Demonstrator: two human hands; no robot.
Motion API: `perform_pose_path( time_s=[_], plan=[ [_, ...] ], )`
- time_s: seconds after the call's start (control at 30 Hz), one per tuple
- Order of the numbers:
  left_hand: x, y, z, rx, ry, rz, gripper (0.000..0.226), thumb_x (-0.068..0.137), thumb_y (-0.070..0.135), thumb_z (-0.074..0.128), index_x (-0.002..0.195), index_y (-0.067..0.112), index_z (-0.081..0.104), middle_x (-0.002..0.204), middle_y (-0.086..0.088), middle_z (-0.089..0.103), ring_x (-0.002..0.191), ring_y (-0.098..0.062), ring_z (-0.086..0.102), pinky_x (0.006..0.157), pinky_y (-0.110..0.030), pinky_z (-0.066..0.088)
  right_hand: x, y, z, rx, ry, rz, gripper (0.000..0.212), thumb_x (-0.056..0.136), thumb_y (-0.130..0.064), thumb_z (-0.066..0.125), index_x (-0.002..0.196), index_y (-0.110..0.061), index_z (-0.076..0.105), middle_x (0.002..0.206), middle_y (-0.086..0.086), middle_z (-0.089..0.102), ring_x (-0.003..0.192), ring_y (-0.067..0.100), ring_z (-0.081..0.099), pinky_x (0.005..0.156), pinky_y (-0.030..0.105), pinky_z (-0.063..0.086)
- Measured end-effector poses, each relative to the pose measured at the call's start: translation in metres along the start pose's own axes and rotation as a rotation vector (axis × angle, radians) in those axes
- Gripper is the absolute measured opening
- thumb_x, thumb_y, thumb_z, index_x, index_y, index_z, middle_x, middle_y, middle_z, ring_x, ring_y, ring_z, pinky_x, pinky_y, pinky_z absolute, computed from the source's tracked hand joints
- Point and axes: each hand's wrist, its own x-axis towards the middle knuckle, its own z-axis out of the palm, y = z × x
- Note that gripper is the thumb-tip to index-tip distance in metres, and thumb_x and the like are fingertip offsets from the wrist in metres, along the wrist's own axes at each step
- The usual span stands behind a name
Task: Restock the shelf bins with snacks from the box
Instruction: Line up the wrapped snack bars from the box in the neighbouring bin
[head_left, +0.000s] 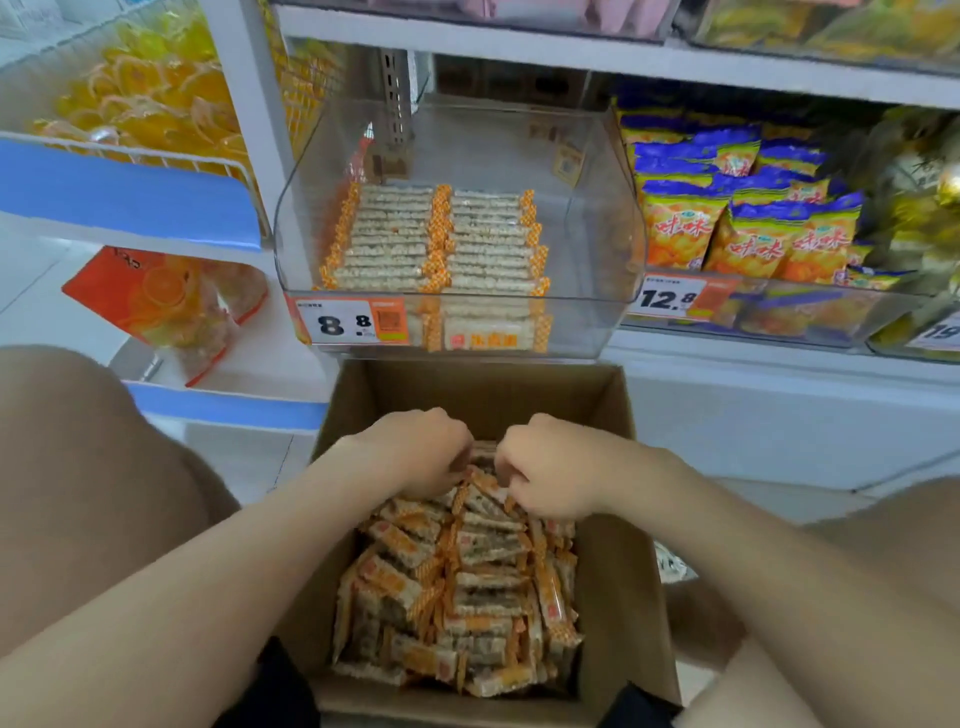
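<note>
Snack bars (457, 587) lie heaped loose in one open cardboard box (618, 597), too many to count, the pile well below the rim on all four walls. Two hands work at the far end of the heap, nearly touching each other. The left hand (415, 452) has its fingers curled down into the bars, gripping some. The right hand (550, 467) pinches the wrapper ends of a few. Just beyond the box's far wall stands one clear bin (597, 234) on the shelf, open at the top. Inside it are two rows (441, 239) of snack bars packed side by side against the left, leaving bare floor along the right wall. One price tag (345, 322) sits on its front lip. A second bin further right holds blue-and-orange bags (748, 228).
</note>
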Motion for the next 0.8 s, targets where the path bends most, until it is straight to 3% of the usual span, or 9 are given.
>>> perform_pose_path(
  time_s=[0.13, 0.23, 0.3, 0.4, 0.47, 0.53, 0.63, 0.7, 0.8],
  plan=[
    [0.03, -0.014, 0.061, -0.051, -0.188, -0.074, 0.031, 0.1, 0.011, 0.059, 0.13, 0.019, 0.062, 0.128, -0.006, 0.063, 0.109, -0.025, 0.063, 0.091, -0.038, 0.057, 0.036, 0.009, 0.057, -0.049, -0.137, 0.053, 0.021, 0.1, -0.007, 0.047, 0.089, -0.009, 0.064, 0.083, 0.009, 0.061, 0.072, 0.033, 0.063, 0.062, 0.04, 0.051],
    [0.038, -0.023, 0.098, -0.152, -0.347, -0.117, 0.055, 0.094, -0.006, 0.059, 0.14, 0.024, 0.054, 0.139, -0.005, 0.055, 0.118, -0.027, 0.059, 0.091, -0.038, 0.058, 0.054, 0.03, 0.084, 0.007, -0.146, 0.099, 0.028, 0.1, -0.01, 0.049, 0.118, -0.009, 0.07, 0.11, 0.015, 0.068, 0.101, 0.037, 0.069, 0.083, 0.047, 0.062],
    [0.038, -0.025, 0.117, -0.226, -0.431, -0.128, 0.063, 0.094, -0.009, 0.056, 0.146, 0.025, 0.046, 0.141, -0.006, 0.05, 0.117, -0.029, 0.058, 0.088, -0.037, 0.058, 0.064, 0.045, 0.099, 0.019, -0.15, 0.135, 0.025, 0.101, -0.014, 0.052, 0.121, -0.013, 0.067, 0.118, 0.014, 0.064, 0.103, 0.033, 0.067, 0.09, 0.05, 0.06],
    [0.042, -0.026, 0.142, -0.261, -0.488, -0.141, 0.055, 0.097, -0.005, 0.054, 0.145, 0.02, 0.045, 0.139, -0.008, 0.048, 0.111, -0.028, 0.056, 0.083, -0.031, 0.051, 0.079, 0.061, 0.123, 0.077, -0.136, 0.188, 0.025, 0.101, -0.012, 0.05, 0.119, -0.017, 0.067, 0.122, 0.009, 0.063, 0.105, 0.03, 0.064, 0.092, 0.047, 0.059],
    [0.047, -0.027, 0.155, -0.207, -0.476, -0.161, 0.053, 0.097, -0.004, 0.057, 0.146, 0.015, 0.047, 0.14, -0.01, 0.046, 0.115, -0.029, 0.057, 0.091, -0.032, 0.054, 0.087, 0.062, 0.139, 0.105, -0.137, 0.181, 0.03, 0.102, -0.009, 0.048, 0.126, -0.018, 0.065, 0.121, 0.008, 0.063, 0.104, 0.03, 0.064, 0.088, 0.047, 0.06],
    [0.05, -0.03, 0.166, -0.148, -0.438, -0.155, 0.05, 0.098, 0.0, 0.06, 0.145, 0.014, 0.051, 0.141, -0.01, 0.046, 0.117, -0.029, 0.058, 0.1, -0.037, 0.055, 0.093, 0.056, 0.153, 0.124, -0.151, 0.154, 0.036, 0.102, -0.007, 0.05, 0.134, -0.02, 0.058, 0.118, 0.008, 0.063, 0.1, 0.029, 0.064, 0.081, 0.046, 0.061],
    [0.052, -0.034, 0.182, -0.093, -0.411, -0.142, 0.031, 0.098, 0.002, 0.06, 0.127, 0.014, 0.063, 0.132, -0.011, 0.055, 0.108, -0.027, 0.06, 0.098, -0.04, 0.057, 0.102, 0.046, 0.171, 0.127, -0.203, 0.119, 0.057, 0.1, -0.003, 0.055, 0.152, -0.019, 0.039, 0.124, 0.013, 0.06, 0.107, 0.034, 0.061, 0.078, 0.045, 0.057],
    [0.053, -0.037, 0.188, -0.051, -0.391, -0.149, 0.025, 0.097, 0.003, 0.062, 0.119, 0.014, 0.067, 0.131, -0.012, 0.054, 0.118, -0.029, 0.055, 0.103, -0.044, 0.054, 0.105, 0.042, 0.179, 0.09, -0.252, 0.119, 0.067, 0.099, -0.001, 0.059, 0.157, -0.018, 0.029, 0.123, 0.015, 0.06, 0.104, 0.034, 0.06, 0.083, 0.049, 0.055],
    [0.052, -0.041, 0.188, -0.052, -0.38, -0.174, 0.029, 0.095, 0.019, 0.071, 0.123, 0.021, 0.063, 0.14, -0.008, 0.048, 0.139, -0.035, 0.033, 0.116, -0.051, 0.035, 0.105, 0.041, 0.187, -0.11, -0.219, 0.112, 0.073, 0.098, 0.0, 0.058, 0.16, -0.012, 0.022, 0.101, 0.01, 0.066, 0.078, 0.03, 0.055, 0.086, 0.052, 0.048]
  ],
)
